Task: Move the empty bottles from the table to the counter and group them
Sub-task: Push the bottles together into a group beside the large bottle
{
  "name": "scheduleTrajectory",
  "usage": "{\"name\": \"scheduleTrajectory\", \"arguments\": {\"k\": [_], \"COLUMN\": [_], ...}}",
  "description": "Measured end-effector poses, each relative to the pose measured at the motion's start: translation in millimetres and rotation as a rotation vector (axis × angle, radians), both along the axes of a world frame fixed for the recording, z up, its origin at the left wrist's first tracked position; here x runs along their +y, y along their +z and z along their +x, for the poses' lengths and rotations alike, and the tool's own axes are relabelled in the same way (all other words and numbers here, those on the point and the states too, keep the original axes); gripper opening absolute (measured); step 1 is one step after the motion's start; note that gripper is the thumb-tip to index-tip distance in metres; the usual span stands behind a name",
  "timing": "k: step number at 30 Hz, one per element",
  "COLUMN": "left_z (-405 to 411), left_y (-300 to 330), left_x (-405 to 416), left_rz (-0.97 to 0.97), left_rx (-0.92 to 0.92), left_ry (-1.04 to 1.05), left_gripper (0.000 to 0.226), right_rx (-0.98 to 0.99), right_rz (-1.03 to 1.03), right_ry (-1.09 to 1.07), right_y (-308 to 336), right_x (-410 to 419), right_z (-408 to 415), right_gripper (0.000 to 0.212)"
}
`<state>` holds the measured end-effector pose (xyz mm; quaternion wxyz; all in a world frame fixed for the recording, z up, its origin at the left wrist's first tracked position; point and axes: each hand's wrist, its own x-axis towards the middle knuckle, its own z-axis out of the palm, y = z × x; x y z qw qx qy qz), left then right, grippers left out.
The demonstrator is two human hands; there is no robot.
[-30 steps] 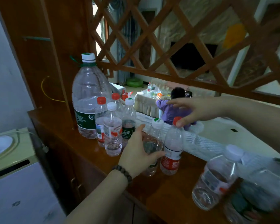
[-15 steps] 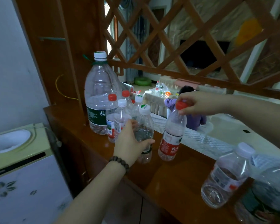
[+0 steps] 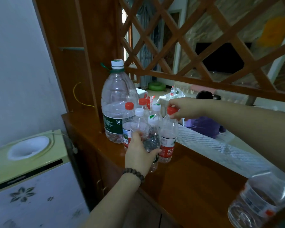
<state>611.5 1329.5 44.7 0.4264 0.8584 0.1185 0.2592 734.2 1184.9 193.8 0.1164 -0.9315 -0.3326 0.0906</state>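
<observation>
A big clear 6L bottle [image 3: 116, 102] stands at the back left of the wooden counter [image 3: 187, 183]. Several small empty bottles cluster right in front of it. My left hand [image 3: 139, 155] wraps around a small bottle with a white and green cap [image 3: 152, 137]. Beside it on the right stands a red-capped bottle with a red label [image 3: 169, 139]; my right hand [image 3: 186, 109] pinches its cap from above. Both bottles touch the cluster. One more clear bottle [image 3: 257, 199] stands apart at the counter's near right.
A pale water dispenser [image 3: 28, 162] stands left of the counter. A wooden lattice screen [image 3: 204, 46] rises behind the counter, with a wooden post [image 3: 82, 55] at its left end. A person in purple [image 3: 204, 124] sits beyond the screen. A white quilted cover [image 3: 212, 147] lies past the counter's far edge.
Both hands have slid their bottles leftward across the counter until they meet the cluster by the 6L bottle. The view has shifted, so everything sits further right.
</observation>
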Motion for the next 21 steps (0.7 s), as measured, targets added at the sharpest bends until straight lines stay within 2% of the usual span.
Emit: {"name": "scheduleTrajectory", "arguments": {"k": [8,13,18,21], "left_z": [7.6,4.5,6.7,12.7], "left_y": [-11.3,-18.6,-32.7,-42.8], "left_x": [-6.9,-4.9,1.2,5.0], "left_rz": [0.100,0.120,-0.074,-0.239], "left_rx": [-0.016,-0.045,0.043,0.131], "left_ry": [0.120,0.189,0.072,-0.004], "left_gripper": [0.080,0.102,0.140,0.150], "right_rx": [-0.035,-0.143,-0.094,-0.009], "right_rz": [-0.029,-0.098,-0.085,-0.035], "right_ry": [0.007,0.029,0.022,0.018], "right_y": [-6.4,-16.0,-18.7,-18.2], "right_x": [6.4,4.7,3.0,3.8], "right_z": [12.2,17.9,17.3,16.0], "right_gripper": [0.032,0.042,0.043,0.038]}}
